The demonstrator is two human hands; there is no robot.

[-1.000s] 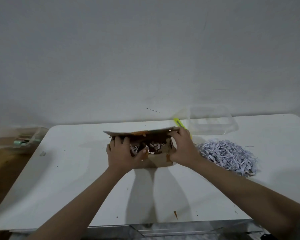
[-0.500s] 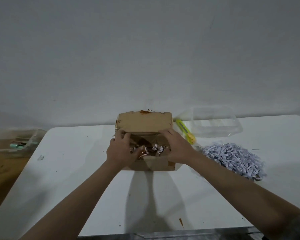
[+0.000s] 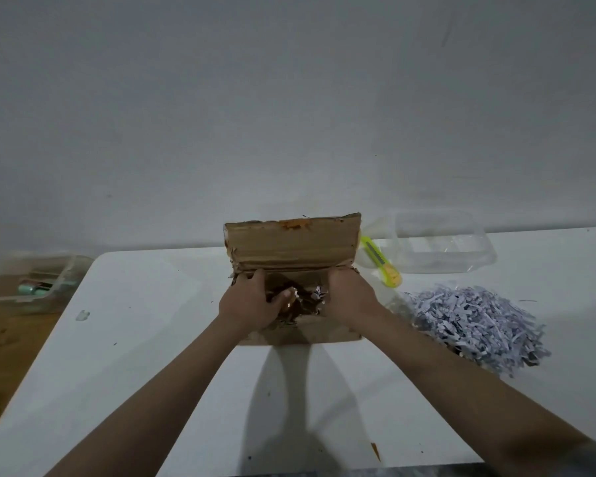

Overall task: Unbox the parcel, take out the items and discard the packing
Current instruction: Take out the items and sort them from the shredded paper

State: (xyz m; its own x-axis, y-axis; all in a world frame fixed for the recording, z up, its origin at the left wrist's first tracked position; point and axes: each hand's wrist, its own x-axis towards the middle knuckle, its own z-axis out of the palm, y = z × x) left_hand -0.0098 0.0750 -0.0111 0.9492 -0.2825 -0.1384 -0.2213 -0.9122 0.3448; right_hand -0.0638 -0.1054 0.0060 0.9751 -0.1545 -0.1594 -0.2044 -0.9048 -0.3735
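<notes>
A brown cardboard box [image 3: 291,247] stands in the middle of the white table [image 3: 152,339], its far flap raised upright. Shredded paper [image 3: 305,301] shows inside the opening. My left hand [image 3: 246,302] reaches into the left side of the box, fingers curled over the rim and thumb in the shreds. My right hand [image 3: 350,297] covers the right side, fingers dipping inside. What the fingertips hold is hidden. A heap of pale shredded paper [image 3: 472,321] lies on the table to the right of the box.
A yellow-green utility knife [image 3: 381,261] lies behind the box's right corner. A clear plastic tub [image 3: 441,242] stands at the back right. Off the table's left edge, another clear tub [image 3: 25,284] holds small items on a brown surface.
The box's far flap has swung from nearly flat over the opening to upright. Both hands have moved from the flap's edge down into the box's opening.
</notes>
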